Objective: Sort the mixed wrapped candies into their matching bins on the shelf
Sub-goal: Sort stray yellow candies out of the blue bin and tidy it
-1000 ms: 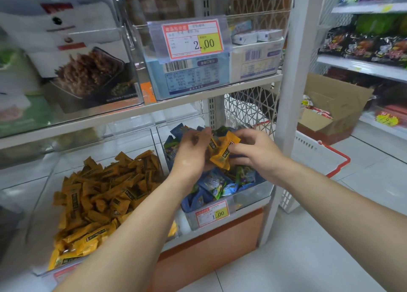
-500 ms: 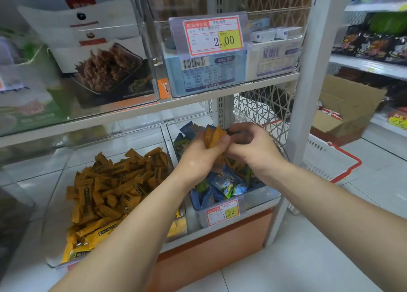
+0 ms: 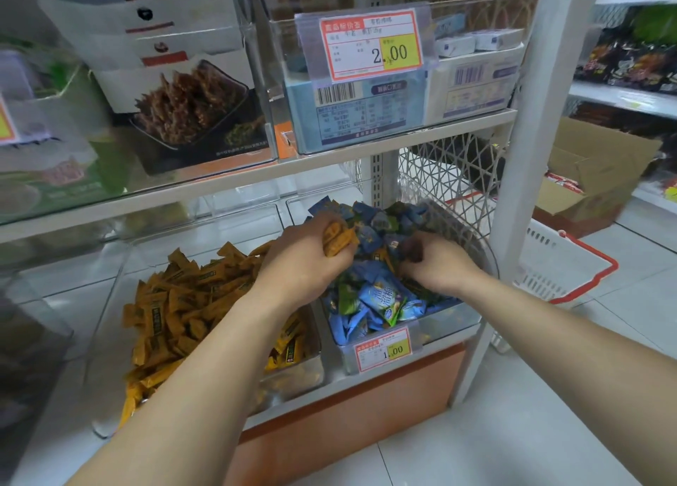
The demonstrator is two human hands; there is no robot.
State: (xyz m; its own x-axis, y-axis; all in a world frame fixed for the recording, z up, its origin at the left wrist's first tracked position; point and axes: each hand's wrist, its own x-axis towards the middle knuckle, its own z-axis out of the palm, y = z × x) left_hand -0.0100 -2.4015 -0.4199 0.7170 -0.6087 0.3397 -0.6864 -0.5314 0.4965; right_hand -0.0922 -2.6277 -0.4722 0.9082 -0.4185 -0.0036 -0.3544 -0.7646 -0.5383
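My left hand [image 3: 304,262] grips a bunch of orange wrapped candies [image 3: 339,238] over the left side of the clear bin [image 3: 445,322] of blue and green candies [image 3: 381,299]. My right hand [image 3: 436,264] reaches down into that bin with fingers curled among the wrappers; whether it holds one is hidden. To the left stands a clear bin [image 3: 110,339] piled with orange candies [image 3: 183,302].
A shelf board [image 3: 366,156] hangs close above the bins, carrying boxed goods and a price tag [image 3: 372,44]. A white upright post [image 3: 520,156] stands right of the blue bin. Behind it sit a white basket with red rim [image 3: 571,266] and a cardboard box [image 3: 593,170].
My right hand has let go of the orange candies and dropped into the blue bin. My left hand keeps the orange bunch, now clutched tighter.
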